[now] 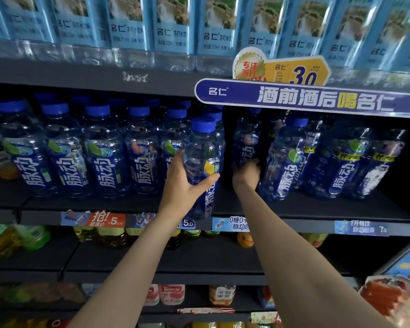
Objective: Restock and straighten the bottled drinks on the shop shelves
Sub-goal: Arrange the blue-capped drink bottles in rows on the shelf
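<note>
A middle shelf [317, 204] carries rows of blue-capped, blue-labelled drink bottles. My left hand [184, 185] grips one such bottle [202, 147] with a yellow fruit mark, held at the shelf's front edge, slightly in front of the row. My right hand [246, 172] reaches deeper into a gap on the shelf and wraps round the lower part of another blue bottle [245, 140] standing further back. More blue bottles stand to the left [102, 150] and right [284, 159] of the gap.
Above, a shelf holds pale-blue labelled water bottles [171, 24], with a blue banner sign [305, 98] sticking out over the right side. Price tags [107, 220] line the shelf edge. Lower shelves hold yellow, green and orange drinks [31, 237].
</note>
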